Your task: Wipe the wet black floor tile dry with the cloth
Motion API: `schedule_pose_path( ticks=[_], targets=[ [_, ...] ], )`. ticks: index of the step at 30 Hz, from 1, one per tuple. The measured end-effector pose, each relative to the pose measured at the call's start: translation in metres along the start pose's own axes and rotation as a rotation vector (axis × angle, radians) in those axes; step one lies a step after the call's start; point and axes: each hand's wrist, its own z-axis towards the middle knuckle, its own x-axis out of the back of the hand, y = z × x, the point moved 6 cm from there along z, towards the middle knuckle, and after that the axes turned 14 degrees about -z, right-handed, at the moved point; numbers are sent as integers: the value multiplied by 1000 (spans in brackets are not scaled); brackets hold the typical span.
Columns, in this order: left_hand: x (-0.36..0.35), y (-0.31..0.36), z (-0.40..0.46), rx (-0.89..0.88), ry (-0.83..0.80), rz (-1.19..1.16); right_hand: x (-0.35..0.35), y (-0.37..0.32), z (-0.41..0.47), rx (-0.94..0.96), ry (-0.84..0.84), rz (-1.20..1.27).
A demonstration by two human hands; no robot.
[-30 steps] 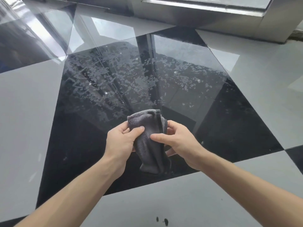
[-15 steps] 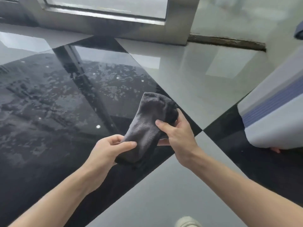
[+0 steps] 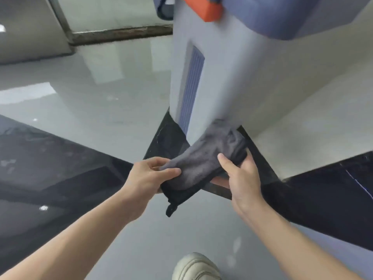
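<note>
Two hands: both grip one bunched dark grey microfibre cloth, held in the air above the floor.
Left hand: fingers and thumb curl round the lower, nearer end of the cloth, the thumb lying across its top face.
Right hand: fingers wrap under the upper, farther end, the thumb pressing on top; the palm faces left.
Cloth: stretched at a slant between the hands, rising from lower left to upper right; a darker edge with a small tag hangs below the left hand.
Wet glossy black floor tile: lies at the left of the view, well apart from the cloth, with pale water marks and bright reflections on its surface.
Other black tiles: one dark patch lies just behind the cloth, another runs to the right under the right forearm.
Glossy light grey floor tiles: spread between the black ones and under the arms.
Pale grey-blue plastic container with a ribbed blue strip: stands tall on the floor right behind the cloth; an orange part shows near its top. Blurred.
Cream-coloured shoe: at the bottom edge, on a grey tile, between the forearms.
</note>
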Motion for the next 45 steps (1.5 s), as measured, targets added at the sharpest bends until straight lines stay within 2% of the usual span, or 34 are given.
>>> schedule_pose_path(
  ticks=[5,10,17,19,22,24,26,28,29,31,32,34,36,40,43,45],
  targets=[
    [-84,-32,43,40,74,103,81,47,26,-178,214,13],
    [-114,-53,75,109,189,130,105,82,56,-371,334,79],
    [-117,-56,101,140,253,139,103,104,85,-515,266,151],
    [-113,-59,101,145,258,189,102,109,83,-560,252,67],
    [-110,-61,98,133,245,284,107,108,79,-574,286,-237],
    [-110,-56,93,39,226,565,116,102,76,-566,389,-408],
    [-119,-46,83,-209,150,998,126,91,71,-467,508,-632],
    [-136,-44,68,-485,-32,1285,120,70,66,-181,513,-978],
    [-143,-49,62,-557,-147,1394,109,62,62,4,469,-1091],
    [-147,-68,58,-525,-328,1553,85,57,56,246,313,-1244],
    [-144,-79,58,-447,-375,1596,75,63,55,282,217,-1341],
    [-139,-90,62,-324,-424,1603,63,81,56,230,40,-1532],
    [-139,-91,65,-317,-448,1615,62,90,59,155,-57,-1621],
    [-134,-80,62,-378,-429,1612,60,90,58,146,-109,-1705],
    [-109,-67,49,-499,-283,1517,55,85,46,187,-81,-1726],
    [-79,-60,34,-477,-171,1504,46,80,29,261,-89,-1751]
  ],
)
